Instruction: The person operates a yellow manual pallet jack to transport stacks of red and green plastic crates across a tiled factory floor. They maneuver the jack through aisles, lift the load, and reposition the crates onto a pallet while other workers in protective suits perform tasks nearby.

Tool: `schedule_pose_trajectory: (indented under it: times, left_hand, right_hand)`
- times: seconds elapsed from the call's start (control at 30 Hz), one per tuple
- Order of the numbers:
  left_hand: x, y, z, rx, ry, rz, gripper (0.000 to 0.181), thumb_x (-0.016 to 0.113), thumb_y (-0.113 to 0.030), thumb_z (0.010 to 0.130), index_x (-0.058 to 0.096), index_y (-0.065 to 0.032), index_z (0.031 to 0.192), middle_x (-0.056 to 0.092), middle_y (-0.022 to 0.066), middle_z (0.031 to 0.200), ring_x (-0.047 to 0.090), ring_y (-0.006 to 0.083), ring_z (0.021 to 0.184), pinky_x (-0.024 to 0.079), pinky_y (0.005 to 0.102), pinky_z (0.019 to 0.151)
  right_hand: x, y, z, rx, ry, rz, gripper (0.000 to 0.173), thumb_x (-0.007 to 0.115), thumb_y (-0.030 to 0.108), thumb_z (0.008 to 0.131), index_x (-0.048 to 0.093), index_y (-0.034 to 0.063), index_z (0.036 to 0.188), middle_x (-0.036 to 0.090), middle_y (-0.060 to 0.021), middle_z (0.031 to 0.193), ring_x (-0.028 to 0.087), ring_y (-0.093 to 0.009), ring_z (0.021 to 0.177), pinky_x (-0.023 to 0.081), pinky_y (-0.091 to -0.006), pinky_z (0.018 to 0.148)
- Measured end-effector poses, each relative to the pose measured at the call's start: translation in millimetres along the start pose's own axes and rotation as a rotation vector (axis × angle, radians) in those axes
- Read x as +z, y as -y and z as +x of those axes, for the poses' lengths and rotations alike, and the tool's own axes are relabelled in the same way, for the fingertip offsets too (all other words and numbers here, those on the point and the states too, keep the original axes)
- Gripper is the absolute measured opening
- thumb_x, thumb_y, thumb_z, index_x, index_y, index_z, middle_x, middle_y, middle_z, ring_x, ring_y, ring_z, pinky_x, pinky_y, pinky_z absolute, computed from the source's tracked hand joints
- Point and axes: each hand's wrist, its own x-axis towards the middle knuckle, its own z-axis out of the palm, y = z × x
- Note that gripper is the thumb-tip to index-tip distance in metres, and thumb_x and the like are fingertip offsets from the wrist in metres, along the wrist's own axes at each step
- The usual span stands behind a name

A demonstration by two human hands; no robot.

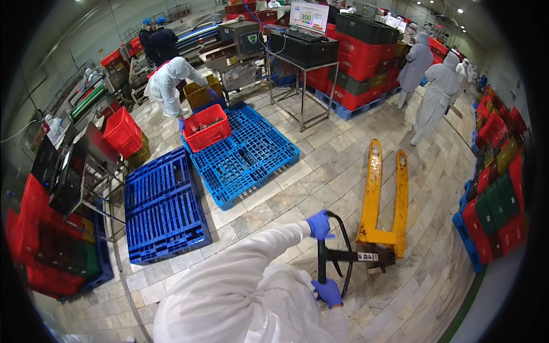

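Both of my hands wear blue-violet gloves and hold the black loop handle (322, 261) of a pallet jack. My left hand (319, 225) is closed around the handle's upper corner in the picture. Lower down, my right hand (328, 292) grips the opposite corner. A black tiller (356, 256) with a label runs from the handle to the jack's base. The pallet jack's yellow forks (371, 193), scuffed and worn, lie low over the tiled floor, pointing away from me with nothing on them.
A light blue plastic pallet (244, 158) and a darker blue pallet (165, 206) lie left of the jack. A co-worker (171, 81) in white holds a red crate (208, 127) over the former. Stacked crates (493, 206) line the right side. Two people (437, 90) walk beyond the forks.
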Motion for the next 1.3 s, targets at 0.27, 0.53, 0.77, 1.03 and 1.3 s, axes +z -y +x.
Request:
schedule_pose_trajectory:
  times: [0.27,0.53,0.77,1.03,1.3]
  left_hand:
    - [-2,-251,214,0.449,0.523,-0.572,0.031,0.072,-0.037,0.079,0.072,-0.0127,0.098,0.071,0.0144,0.087,0.069,0.0366,0.083,0.054,0.0483,0.072]
    - [-35,-337,545,0.484,0.042,-0.714,0.032,0.064,-0.017,0.079,0.063,-0.004,0.109,0.066,0.0148,0.075,0.066,0.0358,0.063,0.052,0.0468,0.055]
    - [0,-420,751,0.403,-0.027,-0.832,0.047,0.061,-0.018,0.088,0.053,0.0057,0.128,0.066,0.0159,0.077,0.066,0.0344,0.062,0.052,0.0445,0.053]
    - [-19,-397,922,0.05,-0.267,-0.613,0.05,0.066,-0.038,0.091,0.055,-0.0056,0.128,0.056,0.0104,0.068,0.062,0.0272,0.054,0.046,0.045,0.047]
    - [-47,-346,1020,-0.168,0.07,-0.533,0.038,0.067,-0.04,0.087,0.068,-0.0171,0.117,0.07,0.0119,0.08,0.069,0.0328,0.069,0.053,0.045,0.061]
  right_hand:
    - [-366,-177,-145,0.294,-0.037,-0.591,0.05,0.086,0.047,0.072,0.078,0.005,0.098,0.071,-0.0064,0.068,0.067,-0.018,0.06,0.054,-0.0339,0.061]
    - [-732,-100,-189,-0.09,-0.819,-0.879,0.017,0.083,0.016,0.06,0.075,0.008,0.072,0.068,-0.013,0.067,0.065,-0.032,0.062,0.051,-0.042,0.064]
    - [-970,-81,-140,-0.271,-1.038,-1.063,0.026,0.064,-0.006,0.064,0.067,0.0091,0.085,0.059,-0.014,0.08,0.057,-0.039,0.086,0.044,-0.0451,0.082]
    - [-1177,10,-35,-0.607,-0.932,-1.194,0.021,0.065,0.003,0.069,0.067,0.0089,0.089,0.058,-0.0134,0.082,0.057,-0.038,0.087,0.042,-0.0459,0.081]
    - [-1284,41,55,-0.546,-0.597,-1.262,0.022,0.07,0.01,0.069,0.068,0.0071,0.091,0.067,-0.0151,0.078,0.065,-0.035,0.078,0.051,-0.0454,0.076]
